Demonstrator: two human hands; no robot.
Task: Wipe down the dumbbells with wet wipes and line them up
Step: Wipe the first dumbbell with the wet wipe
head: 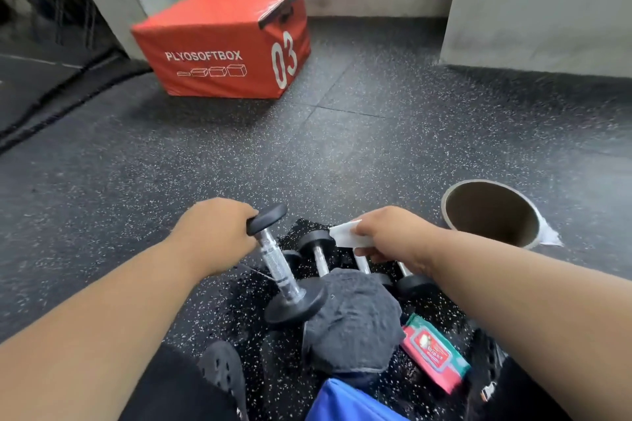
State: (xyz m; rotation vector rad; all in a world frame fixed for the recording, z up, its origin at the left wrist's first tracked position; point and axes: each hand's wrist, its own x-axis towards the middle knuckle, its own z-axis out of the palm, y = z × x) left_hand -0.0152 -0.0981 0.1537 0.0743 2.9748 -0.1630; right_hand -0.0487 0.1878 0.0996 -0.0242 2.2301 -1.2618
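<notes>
Left hand [213,232] gripping tilted dumbbell [278,265] end, right hand [393,236] pinching wet wipe [345,234]

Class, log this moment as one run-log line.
left hand: grip on dumbbell end | right hand: wet wipe | other dumbbells: floor

A gym is shown: the floor [342,154] is covered in black speckled rubber tiles, a red foam jump box [219,44] marked "PLYOSOFTBOX 03" is set near the wall, and small dumbbells [321,249] are laid on the floor.
</notes>
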